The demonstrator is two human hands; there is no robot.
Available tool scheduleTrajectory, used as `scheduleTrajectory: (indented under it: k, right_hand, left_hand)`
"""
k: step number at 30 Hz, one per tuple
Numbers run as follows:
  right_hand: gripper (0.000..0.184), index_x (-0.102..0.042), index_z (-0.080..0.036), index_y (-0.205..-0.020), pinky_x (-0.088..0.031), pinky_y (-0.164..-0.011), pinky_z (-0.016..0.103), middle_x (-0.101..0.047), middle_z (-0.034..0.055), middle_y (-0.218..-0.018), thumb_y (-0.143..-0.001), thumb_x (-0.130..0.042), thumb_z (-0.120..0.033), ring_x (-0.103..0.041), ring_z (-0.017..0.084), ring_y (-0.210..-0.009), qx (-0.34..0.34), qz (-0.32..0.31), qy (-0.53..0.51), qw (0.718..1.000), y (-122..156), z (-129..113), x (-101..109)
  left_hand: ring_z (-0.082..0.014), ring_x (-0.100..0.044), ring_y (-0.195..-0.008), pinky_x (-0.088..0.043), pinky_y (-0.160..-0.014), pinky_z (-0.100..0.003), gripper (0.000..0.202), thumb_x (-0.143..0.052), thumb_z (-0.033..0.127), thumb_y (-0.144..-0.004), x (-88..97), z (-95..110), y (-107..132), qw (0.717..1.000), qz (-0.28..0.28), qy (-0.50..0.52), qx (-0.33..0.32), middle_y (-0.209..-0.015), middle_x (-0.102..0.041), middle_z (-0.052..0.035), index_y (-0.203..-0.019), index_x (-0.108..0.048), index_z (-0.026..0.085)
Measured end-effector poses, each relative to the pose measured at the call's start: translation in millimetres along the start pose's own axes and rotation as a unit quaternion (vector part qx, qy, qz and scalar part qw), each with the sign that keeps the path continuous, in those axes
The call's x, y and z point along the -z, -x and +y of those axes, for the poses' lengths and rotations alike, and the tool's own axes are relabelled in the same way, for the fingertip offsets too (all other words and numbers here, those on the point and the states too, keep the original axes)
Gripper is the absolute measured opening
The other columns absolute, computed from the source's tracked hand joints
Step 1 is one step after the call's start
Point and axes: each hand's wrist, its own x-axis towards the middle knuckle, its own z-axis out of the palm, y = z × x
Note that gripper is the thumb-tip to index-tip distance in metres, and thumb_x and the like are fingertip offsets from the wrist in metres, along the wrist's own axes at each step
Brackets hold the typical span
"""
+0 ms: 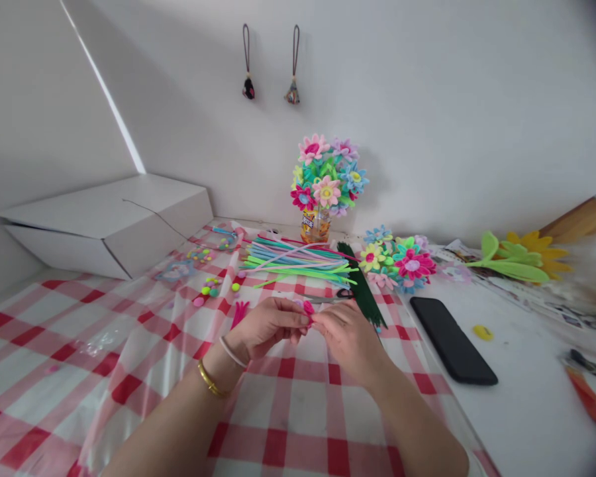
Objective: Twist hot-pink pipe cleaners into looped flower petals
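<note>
Both of my hands meet over the checked cloth, fingers pinched around a small bright pink pipe cleaner piece. My left hand, with a gold bangle and a pale band at the wrist, grips it from the left. From the other side my right hand closes on it; its fingertips are partly hidden. Several short pink pipe cleaners lie just beyond the left hand. Past the hands are scissors and a loose pile of blue, pink and green pipe cleaners. Dark green stems lie bundled to its right.
Pompoms are scattered at the left, before a white box. A vase of fuzzy flowers stands by the wall. More flowers lie right of the stems. A black phone rests on the white surface at right.
</note>
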Motion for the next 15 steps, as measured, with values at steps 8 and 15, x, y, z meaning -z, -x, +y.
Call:
scheduleTrajectory:
  k: [8, 15]
  right_hand:
    - [0.012, -0.062, -0.02, -0.09, -0.041, -0.076, 0.035, -0.066, 0.006, -0.081, -0.086, -0.051, -0.02, -0.059, 0.019, -0.08, 0.016, 0.005, 0.008, 1.0, 0.2, -3.6, 1.3]
    - [0.016, -0.06, -0.018, -0.087, -0.039, -0.077, 0.035, -0.065, 0.0067, -0.082, -0.089, -0.044, -0.017, -0.057, 0.019, -0.082, 0.025, -0.023, 0.021, 0.999, 1.4, -2.1, -0.4]
  left_hand:
    - [-0.0084, -0.049, -0.043, -0.033, -0.044, -0.022, 0.004, -0.069, 0.012, -0.056, 0.6, 2.2, 0.8, 1.0, 0.014, -0.014, 0.016, -0.051, -0.06, -0.0029, -0.06, -0.067, 0.01]
    - [-0.0087, -0.049, -0.042, -0.033, -0.044, -0.022, 0.004, -0.067, 0.011, -0.056, -0.1, 1.6, 0.2, 0.999, 0.023, -0.021, 0.015, -0.05, -0.06, -0.003, -0.059, -0.068, 0.01]
